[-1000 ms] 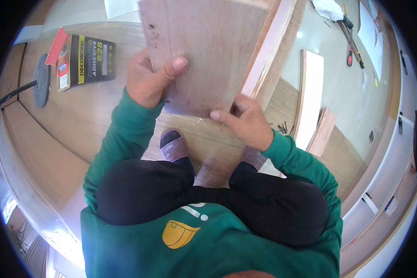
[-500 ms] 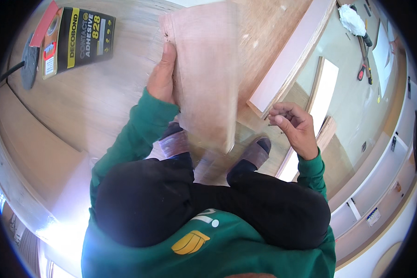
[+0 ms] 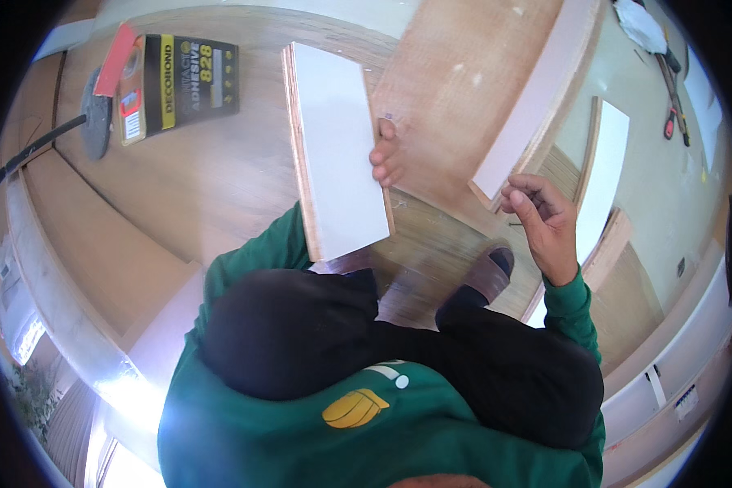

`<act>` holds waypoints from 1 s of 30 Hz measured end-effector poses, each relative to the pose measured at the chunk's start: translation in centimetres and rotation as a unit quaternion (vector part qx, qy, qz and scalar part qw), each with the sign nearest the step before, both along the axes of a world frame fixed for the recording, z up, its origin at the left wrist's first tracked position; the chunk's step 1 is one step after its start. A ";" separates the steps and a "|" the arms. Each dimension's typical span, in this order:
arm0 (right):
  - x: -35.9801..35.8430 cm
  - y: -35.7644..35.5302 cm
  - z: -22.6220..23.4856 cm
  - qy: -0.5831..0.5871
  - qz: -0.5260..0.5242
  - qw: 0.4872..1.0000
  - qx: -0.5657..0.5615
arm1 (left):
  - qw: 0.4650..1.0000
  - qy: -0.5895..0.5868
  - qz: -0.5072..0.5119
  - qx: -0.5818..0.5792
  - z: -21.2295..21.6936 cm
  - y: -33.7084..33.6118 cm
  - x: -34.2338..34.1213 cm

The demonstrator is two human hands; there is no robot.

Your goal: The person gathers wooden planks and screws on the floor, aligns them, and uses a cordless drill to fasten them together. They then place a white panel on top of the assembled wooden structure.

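Upright before me stands a short plywood board with a white face towards me and bare layered edges. My left hand grips it from behind, its fingertips curled round the right edge; the palm and thumb are hidden. My right hand is raised on the right, fingers curled and pinched together. A thin dark nail sticks out from under those fingers; whether more are inside the hand cannot be seen. Just beyond the fingertips lies the end of a long, pale-faced plywood strip.
At the far left stands a black and yellow adhesive can, beside a grey disc with a black cable. Right of me lie a white-faced strip and a bare wood piece. Farther right are a red-handled tool and a white crumpled bundle.
The board has been turned in my left hand: its brown wood face showed before, its white face shows now. My right hand stays pinched beside the long strip. The whole view has shifted slightly.
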State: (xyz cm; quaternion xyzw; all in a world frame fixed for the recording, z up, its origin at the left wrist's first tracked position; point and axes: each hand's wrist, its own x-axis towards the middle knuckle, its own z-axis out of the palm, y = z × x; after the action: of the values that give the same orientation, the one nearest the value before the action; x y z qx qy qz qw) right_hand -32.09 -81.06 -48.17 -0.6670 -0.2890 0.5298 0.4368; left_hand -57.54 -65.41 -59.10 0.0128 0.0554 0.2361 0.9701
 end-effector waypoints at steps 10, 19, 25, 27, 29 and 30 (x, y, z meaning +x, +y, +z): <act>-4.6 2.5 2.7 -0.222 0.211 0.943 0.129 | 0.871 0.450 0.190 0.052 0.7 -1.0 6.5; -4.0 3.7 0.0 -0.383 0.199 0.885 0.173 | 0.504 0.571 0.385 0.521 5.6 2.6 0.1; -4.4 3.7 -2.0 -0.454 0.288 0.832 0.137 | 0.196 0.314 0.012 0.929 7.2 1.9 4.5; -3.7 3.5 -2.4 -0.493 0.328 0.792 0.145 | 0.185 0.286 -0.037 0.939 4.5 1.3 4.5; -2.8 3.6 -2.1 -0.480 0.295 0.803 0.192 | 0.189 0.277 -0.061 0.940 3.2 0.7 4.8; -2.2 3.3 -1.9 -0.475 0.276 0.807 0.214 | 0.195 0.287 -0.061 0.936 3.0 0.6 4.9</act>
State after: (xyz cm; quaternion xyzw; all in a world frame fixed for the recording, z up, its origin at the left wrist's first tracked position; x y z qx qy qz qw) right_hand -34.31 -77.77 -50.04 -0.6169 -0.7387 0.1695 0.2121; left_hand -52.59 -64.78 -56.12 0.9815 0.0670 0.0350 0.1759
